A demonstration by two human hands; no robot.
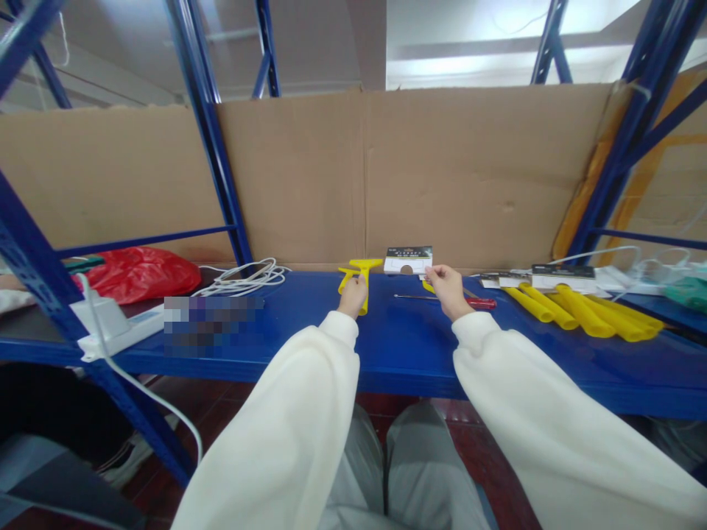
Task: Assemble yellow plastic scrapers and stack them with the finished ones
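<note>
My left hand (353, 295) is closed round a yellow T-shaped plastic tool (365, 263), its wide head pointing away from me. My right hand (447, 288) is pinched at the near right corner of a small black-and-white box (407, 261); whatever lies between the fingertips is too small to make out. Under that hand lies a screwdriver (482, 302) with a red handle, its thin shaft pointing left. A bit of yellow plastic (428, 285) shows beside the fingers, partly hidden.
Several yellow tubular handles (585, 311) lie on the right of the blue shelf (398, 361), before another black-and-white box (563, 277). On the left are a white power strip (127, 331), coiled white cable (243, 280) and a red bag (146, 274). Cardboard (442, 169) walls the back.
</note>
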